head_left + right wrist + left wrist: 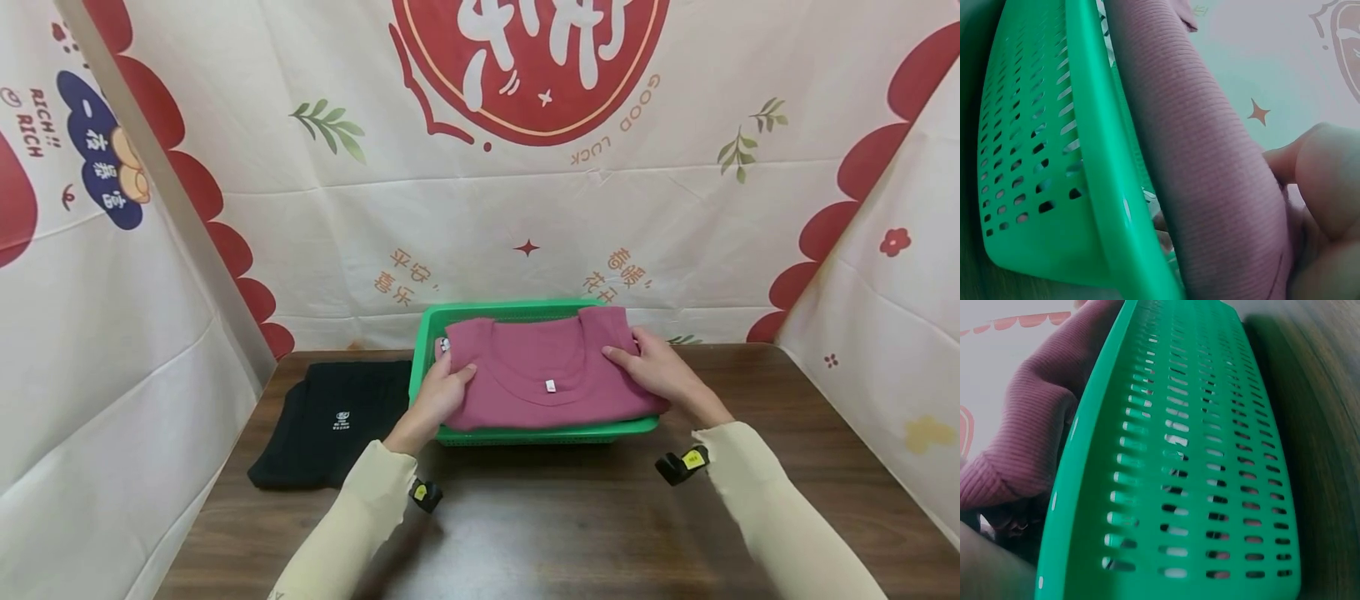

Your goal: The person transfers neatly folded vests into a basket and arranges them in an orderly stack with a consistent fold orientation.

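A folded pink ribbed shirt (532, 367), with a round neckline and a small white tag, lies level over the green perforated basket (525, 436). My left hand (438, 396) grips its left side, thumb on top and the other fingers hidden beneath. On the opposite side my right hand (656, 367) pinches the shirt edge the same way. In the right wrist view the shirt (1197, 156) stands slightly above the basket rim (1107, 156), and fingertips show under it. The left wrist view has the shirt's folded edge (1035, 419) beside the rim.
A folded black garment (341, 421) with a small white print lies left of the basket on the brown wooden table (555, 525). A white printed cloth (525, 217) hangs behind the table, with more cloth at both sides.
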A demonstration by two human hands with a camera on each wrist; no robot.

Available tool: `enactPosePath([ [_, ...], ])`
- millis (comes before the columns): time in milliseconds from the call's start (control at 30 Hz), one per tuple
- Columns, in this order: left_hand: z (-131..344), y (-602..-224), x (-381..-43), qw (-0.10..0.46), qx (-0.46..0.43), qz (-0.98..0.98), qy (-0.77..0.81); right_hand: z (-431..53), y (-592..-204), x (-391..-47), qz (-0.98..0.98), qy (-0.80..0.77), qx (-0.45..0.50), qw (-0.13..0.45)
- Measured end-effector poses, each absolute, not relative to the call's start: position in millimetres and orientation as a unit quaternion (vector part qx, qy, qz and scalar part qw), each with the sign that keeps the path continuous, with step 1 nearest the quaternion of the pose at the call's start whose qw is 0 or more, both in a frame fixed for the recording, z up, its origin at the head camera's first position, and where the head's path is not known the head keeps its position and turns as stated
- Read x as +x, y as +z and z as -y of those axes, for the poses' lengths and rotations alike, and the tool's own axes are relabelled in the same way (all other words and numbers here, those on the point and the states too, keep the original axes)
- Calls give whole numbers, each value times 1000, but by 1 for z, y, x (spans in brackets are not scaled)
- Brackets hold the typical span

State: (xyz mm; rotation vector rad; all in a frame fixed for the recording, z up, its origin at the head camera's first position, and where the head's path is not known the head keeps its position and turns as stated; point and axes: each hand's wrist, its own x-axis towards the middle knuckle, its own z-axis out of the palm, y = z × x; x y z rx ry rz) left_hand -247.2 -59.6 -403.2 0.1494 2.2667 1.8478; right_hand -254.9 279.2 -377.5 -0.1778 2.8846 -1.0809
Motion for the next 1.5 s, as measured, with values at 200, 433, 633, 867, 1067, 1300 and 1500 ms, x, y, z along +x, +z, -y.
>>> enactPosePath([
  [200, 71, -404, -255, 155, 64, -754, 636, -275, -378, -258, -928, -364, -64, 44],
  [433, 82, -403, -264, 163, 83, -764, 619, -269, -376, -264, -925, -369, -72, 52],
  [633, 90, -400, -271, 160, 78, -785, 593, -266, -378, -268, -927, -366, -60, 63],
  [867, 98, -401, -281, 172, 101, -788, 583, -261, -380, -274, -926, -366, -61, 65],
  [1067, 98, -398, -289, 180, 103, -795, 570, -261, -378, -277, -934, -348, -57, 62],
  [1300, 97, -397, -297, 178, 107, -805, 556, -261, -377, -279, -931, -356, -52, 70],
  [1500, 100, -398, -303, 185, 116, -806, 550, -265, -376, -286, -928, -355, -77, 83],
])
